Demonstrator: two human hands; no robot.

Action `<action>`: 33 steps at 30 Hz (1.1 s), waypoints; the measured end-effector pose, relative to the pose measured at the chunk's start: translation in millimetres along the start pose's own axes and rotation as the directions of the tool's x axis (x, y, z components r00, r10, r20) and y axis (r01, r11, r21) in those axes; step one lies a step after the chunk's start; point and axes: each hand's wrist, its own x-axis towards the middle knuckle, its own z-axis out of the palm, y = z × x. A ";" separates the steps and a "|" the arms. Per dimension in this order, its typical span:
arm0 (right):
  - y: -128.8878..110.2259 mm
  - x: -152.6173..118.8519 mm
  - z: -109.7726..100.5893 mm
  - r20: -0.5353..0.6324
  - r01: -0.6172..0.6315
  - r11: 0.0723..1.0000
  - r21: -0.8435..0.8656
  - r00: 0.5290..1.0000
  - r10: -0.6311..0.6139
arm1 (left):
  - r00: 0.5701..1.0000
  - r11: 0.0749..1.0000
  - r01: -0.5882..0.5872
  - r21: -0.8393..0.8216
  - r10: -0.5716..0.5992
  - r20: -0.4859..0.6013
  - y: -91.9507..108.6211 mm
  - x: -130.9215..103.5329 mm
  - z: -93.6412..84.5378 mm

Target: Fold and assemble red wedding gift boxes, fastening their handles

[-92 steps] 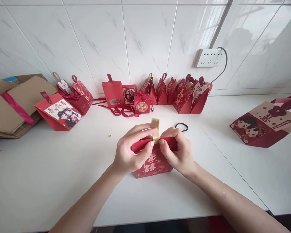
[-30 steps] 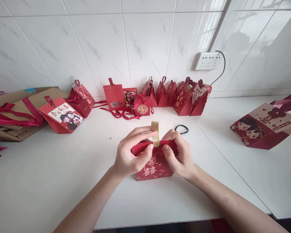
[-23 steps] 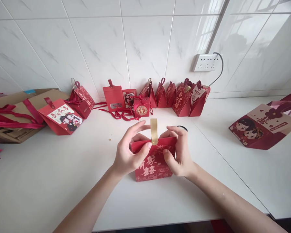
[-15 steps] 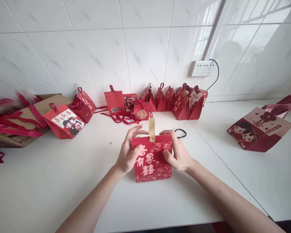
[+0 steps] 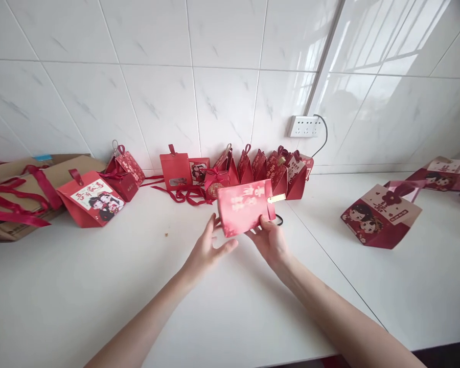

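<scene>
A red gift box (image 5: 242,208) with pale printed characters is up in front of me, tilted and a little blurred. Its gold strap handle (image 5: 278,198) points to the right. My right hand (image 5: 272,243) grips the lower right corner, thumb on the printed face and fingers underneath. At the lower left edge is my left hand (image 5: 207,253), thumb spread away and fingers apart; whether its fingertips touch the box I cannot tell. Partly hidden behind the box, a black loop (image 5: 279,220) lies on the white table (image 5: 199,317).
Several red gift boxes line the tiled wall, among them a window-front box (image 5: 175,171). Leftward sit a couple-print box (image 5: 94,199) and a cardboard box (image 5: 42,189) with red ribbons. A pink-handled box (image 5: 381,214) stands right, and a power strip (image 5: 305,126) is on the wall.
The gift box has been lifted and turned, so its strap swung from the top to the right. My left thumb has come off its face; my right hand kept hold. The view shifted slightly.
</scene>
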 end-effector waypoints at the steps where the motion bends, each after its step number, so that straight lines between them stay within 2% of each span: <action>1: -0.3 -0.7 0.2 0.060 -0.025 1.000 -0.008 0.998 0.025 | 1.000 1.000 0.000 -0.009 0.000 0.015 0.3 -0.4 1.2; 4: -7.0 -1.6 0.4 0.211 -0.056 0.997 -0.052 0.975 0.066 | 0.998 0.998 -0.063 -0.002 0.063 -0.021 2.9 -0.4 -1.2; 7: -16.5 -2.3 1.1 0.285 -0.060 0.994 -0.087 0.955 0.082 | 0.965 0.957 -0.237 0.168 0.252 -0.073 4.5 -0.2 -8.1; 9: -20.8 -4.4 2.5 0.259 -0.095 0.994 -0.052 0.960 0.106 | 0.914 0.882 -0.358 0.307 0.398 -0.079 3.3 -1.0 -11.3; 11: -23.0 -6.9 4.2 0.201 -0.140 0.990 0.006 0.970 0.136 | 0.866 0.813 -0.438 0.384 0.495 -0.061 0.7 -2.2 -12.1; 14: -22.9 -8.3 5.6 0.156 -0.155 0.987 0.038 0.977 0.147 | 0.846 0.782 -0.468 0.411 0.531 -0.046 -2.7 -3.3 -10.7; 15: -21.7 -7.9 5.6 0.159 -0.159 0.987 0.027 0.975 0.153 | 0.857 0.795 -0.453 0.404 0.513 -0.049 -2.9 -3.1 -10.1; 17: -17.2 -6.5 4.9 0.170 -0.161 0.987 -0.020 0.972 0.162 | 0.904 0.869 -0.378 0.321 0.421 -0.077 -1.4 -1.7 -9.4; 18: -13.8 -6.0 4.4 0.169 -0.150 0.986 -0.066 0.973 0.159 | 0.937 0.923 -0.306 0.232 0.335 -0.099 0.4 -0.4 -9.5; 20: -5.9 -6.4 3.3 0.152 -0.082 0.976 -0.203 0.982 0.114 | 0.988 0.997 -0.081 -0.013 0.079 -0.132 5.3 2.6 -10.6; 22: 1.0 -8.6 2.5 0.131 -0.017 0.936 -0.352 0.989 0.067 | 0.978 0.960 0.178 -0.218 -0.198 -0.071 10.9 5.6 -12.6; 24: 4.5 -10.8 1.8 0.123 -0.047 0.893 -0.448 0.986 0.114 | 0.931 0.891 0.362 -0.276 -0.361 0.054 15.1 7.8 -14.6; 25: 4.8 -11.3 1.5 0.109 -0.098 0.884 -0.457 0.980 0.165 | 0.916 0.876 0.401 -0.268 -0.387 0.104 16.1 8.6 -15.4; 27: 3.1 -10.2 0.8 0.062 -0.219 0.890 -0.400 0.962 0.265 | 0.915 0.888 0.401 -0.226 -0.375 0.149 15.6 9.7 -16.4; 30: -1.3 -4.2 -0.5 0.005 -0.327 0.918 -0.224 0.942 0.336 | 0.941 0.922 0.339 -0.187 -0.335 0.053 10.9 10.8 -17.0; 33: -3.6 1.9 -1.4 0.000 -0.376 0.918 -0.130 0.925 0.379 | 0.953 0.929 0.284 -0.238 -0.302 -0.040 7.6 11.0 -17.3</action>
